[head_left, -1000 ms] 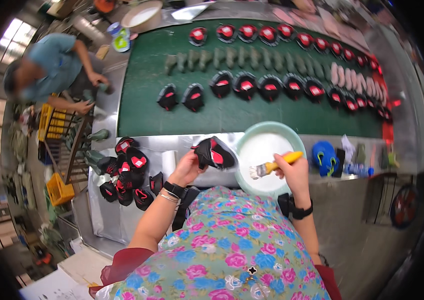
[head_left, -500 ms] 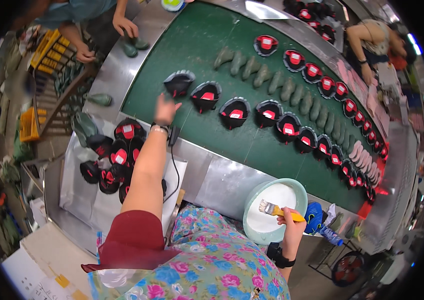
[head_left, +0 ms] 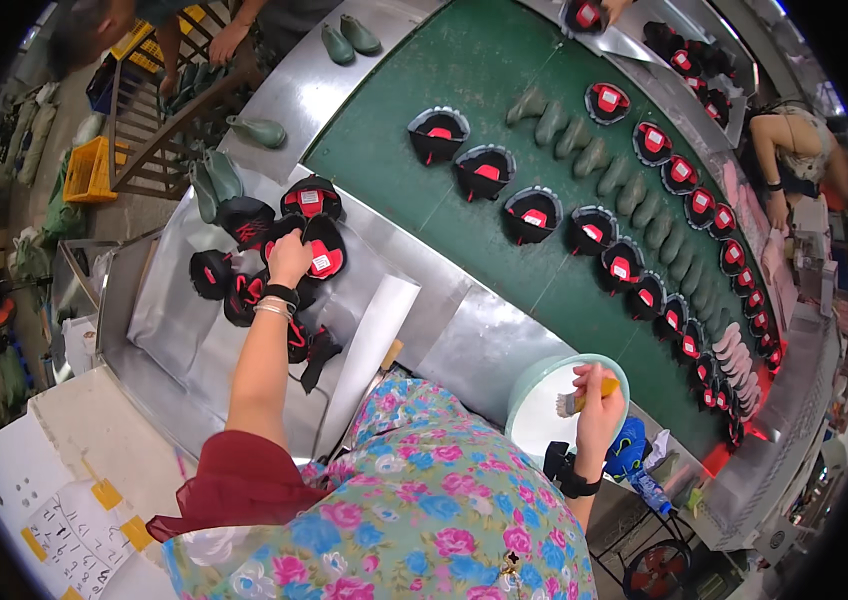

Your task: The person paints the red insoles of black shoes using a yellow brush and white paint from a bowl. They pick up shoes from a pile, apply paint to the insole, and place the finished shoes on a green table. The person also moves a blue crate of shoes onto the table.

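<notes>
My left hand [head_left: 290, 260] is down in a pile of black and red shoe uppers, its fingers closed on a shoe upper [head_left: 325, 250] with a white label inside. Another labelled upper [head_left: 311, 198] lies just beyond it. In my right hand [head_left: 599, 408] is a paintbrush [head_left: 569, 405] with a yellow handle and pale bristles. It is held above a light green bowl [head_left: 519, 395] of white liquid [head_left: 547, 415]. Ahead, a near row of uppers, led by one upper [head_left: 439, 135] at the left end, stands on a green conveyor belt [head_left: 384, 130].
Dark green shoe lasts [head_left: 592, 157] and a far row of uppers line the belt. A metal tray [head_left: 169, 290] holds the pile. Loose lasts [head_left: 257, 131] lie on the metal edge. Other people work at far left and right. A blue bottle [head_left: 650, 492] is beside the bowl.
My left hand has gone from the belt's near row back to the pile and closed on an upper. My right hand has lifted and tilted the brush. The whole view has shifted.
</notes>
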Tool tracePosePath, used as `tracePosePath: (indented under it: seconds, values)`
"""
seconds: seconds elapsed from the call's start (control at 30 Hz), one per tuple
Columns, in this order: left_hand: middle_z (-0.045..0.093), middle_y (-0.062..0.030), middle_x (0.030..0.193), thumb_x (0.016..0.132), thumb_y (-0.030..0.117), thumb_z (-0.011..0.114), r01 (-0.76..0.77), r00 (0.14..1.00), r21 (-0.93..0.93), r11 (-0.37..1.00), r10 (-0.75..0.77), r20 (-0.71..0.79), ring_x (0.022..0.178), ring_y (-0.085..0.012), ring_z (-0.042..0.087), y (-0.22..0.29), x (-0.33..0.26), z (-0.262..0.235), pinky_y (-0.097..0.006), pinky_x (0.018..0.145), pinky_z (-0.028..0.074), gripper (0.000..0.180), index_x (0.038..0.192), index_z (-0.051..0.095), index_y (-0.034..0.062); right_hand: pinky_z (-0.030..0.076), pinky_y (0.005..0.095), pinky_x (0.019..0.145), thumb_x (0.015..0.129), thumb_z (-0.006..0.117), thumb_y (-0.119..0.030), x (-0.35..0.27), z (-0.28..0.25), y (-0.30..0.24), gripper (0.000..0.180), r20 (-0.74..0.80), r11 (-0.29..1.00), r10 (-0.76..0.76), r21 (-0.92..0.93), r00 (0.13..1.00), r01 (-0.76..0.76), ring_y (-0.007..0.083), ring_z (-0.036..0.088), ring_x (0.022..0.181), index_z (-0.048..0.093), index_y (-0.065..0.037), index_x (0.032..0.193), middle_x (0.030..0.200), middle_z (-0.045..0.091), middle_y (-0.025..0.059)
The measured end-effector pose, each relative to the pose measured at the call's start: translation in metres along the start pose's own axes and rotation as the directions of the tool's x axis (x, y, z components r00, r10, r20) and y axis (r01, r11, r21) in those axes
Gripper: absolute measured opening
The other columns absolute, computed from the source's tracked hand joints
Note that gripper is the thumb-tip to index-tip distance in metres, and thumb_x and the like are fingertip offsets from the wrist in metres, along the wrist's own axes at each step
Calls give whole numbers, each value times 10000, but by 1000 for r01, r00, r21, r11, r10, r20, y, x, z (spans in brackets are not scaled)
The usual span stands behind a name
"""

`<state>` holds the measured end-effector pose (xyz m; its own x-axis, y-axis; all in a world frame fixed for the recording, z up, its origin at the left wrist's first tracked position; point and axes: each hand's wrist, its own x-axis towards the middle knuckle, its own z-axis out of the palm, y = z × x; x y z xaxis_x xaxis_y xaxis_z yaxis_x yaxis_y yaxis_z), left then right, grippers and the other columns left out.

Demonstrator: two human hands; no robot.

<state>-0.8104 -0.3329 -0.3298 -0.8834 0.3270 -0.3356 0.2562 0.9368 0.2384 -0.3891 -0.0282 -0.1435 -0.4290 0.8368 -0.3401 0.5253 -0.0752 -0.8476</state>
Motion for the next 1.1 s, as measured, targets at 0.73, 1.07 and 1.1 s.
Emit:
tracePosePath:
  seconds: [0.73, 1.07, 1.1]
  values:
    - [682, -67, 1099, 1009, 227, 552, 153, 609, -920, 361, 698, 376, 957, -121, 638, 192, -181, -89, -292, 854, 522, 346, 1257, 597, -10, 568, 343, 744, 675, 816, -113, -83, 61, -58, 427, 433, 528, -676, -280, 596, 802, 227, 604, 1036, 678, -121, 1079, 1121, 665, -25]
    - [403, -148, 1510, 891, -106, 487, -245, 396, -959, 140, 917, 33, 1340, -235, 473, 192, -263, -74, -366, 1076, 433, 768, 1571, 177, 73, 516, 404, 729, 737, 838, -182, -116, 14, -55, 446, 371, 790, -563, -22, 739, 613, 344, 639, 815, 664, -69, 1132, 862, 640, 160]
    - [403, -155, 1510, 877, -128, 471, -359, 378, -921, 150, 926, 4, 1325, -230, 490, 196, -270, -75, -354, 1072, 434, 779, 1571, 180, 73, 513, 408, 725, 750, 829, -196, -119, 10, -50, 448, 399, 791, -544, -51, 738, 610, 347, 637, 805, 660, -78, 1148, 862, 639, 161]
